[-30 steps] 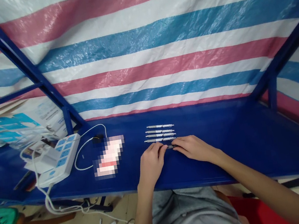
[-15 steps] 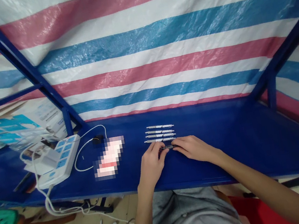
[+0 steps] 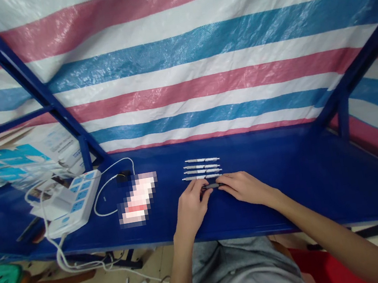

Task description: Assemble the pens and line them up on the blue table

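Note:
A dark pen (image 3: 213,186) lies level between my two hands, low over the blue tabletop. My left hand (image 3: 192,203) pinches its left end between thumb and fingers. At the other end, my right hand (image 3: 242,186) has its fingertips closed on the pen. Both tips of the pen are hidden by fingers. Just beyond my hands, several white-and-grey pens (image 3: 201,165) lie side by side in a row, pointing left to right. The nearest of them is close to my fingertips.
A white power strip (image 3: 87,197) with cables stands on the left of the blue table (image 3: 299,176). A blurred-out flat item (image 3: 139,200) lies between it and my left hand. Boxes (image 3: 31,153) are stacked at the far left. Striped sheeting (image 3: 200,81) hangs behind.
Both hands stay in nearly the same place. The pen between them looks slightly turned about its length, its grey part now showing more plainly.

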A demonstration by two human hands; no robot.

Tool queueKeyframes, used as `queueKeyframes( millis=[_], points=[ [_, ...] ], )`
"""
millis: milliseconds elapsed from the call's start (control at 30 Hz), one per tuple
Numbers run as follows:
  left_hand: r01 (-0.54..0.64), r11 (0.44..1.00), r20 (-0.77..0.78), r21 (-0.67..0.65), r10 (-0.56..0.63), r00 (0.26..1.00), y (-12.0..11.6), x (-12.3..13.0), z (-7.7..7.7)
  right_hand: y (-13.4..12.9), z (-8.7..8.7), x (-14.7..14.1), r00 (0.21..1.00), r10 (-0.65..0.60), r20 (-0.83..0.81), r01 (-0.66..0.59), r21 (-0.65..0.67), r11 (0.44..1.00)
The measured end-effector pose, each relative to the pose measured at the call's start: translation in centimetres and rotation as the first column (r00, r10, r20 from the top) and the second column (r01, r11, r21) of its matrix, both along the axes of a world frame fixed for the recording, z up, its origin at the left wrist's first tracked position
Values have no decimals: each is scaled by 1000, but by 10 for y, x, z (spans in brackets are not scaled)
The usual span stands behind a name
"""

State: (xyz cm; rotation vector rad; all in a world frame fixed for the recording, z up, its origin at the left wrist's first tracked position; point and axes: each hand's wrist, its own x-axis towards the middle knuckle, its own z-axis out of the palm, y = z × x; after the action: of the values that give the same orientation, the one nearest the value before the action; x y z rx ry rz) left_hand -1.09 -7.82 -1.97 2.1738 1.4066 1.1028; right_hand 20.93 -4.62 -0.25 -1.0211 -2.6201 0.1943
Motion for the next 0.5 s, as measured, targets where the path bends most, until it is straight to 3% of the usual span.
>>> queueKeyframes(
  millis=[500],
  points=[
    [-31,1000,-35,-2,31,999,-1,1,4,0,0,1,1000,7,-28,-7,-1,1000]
  ],
)
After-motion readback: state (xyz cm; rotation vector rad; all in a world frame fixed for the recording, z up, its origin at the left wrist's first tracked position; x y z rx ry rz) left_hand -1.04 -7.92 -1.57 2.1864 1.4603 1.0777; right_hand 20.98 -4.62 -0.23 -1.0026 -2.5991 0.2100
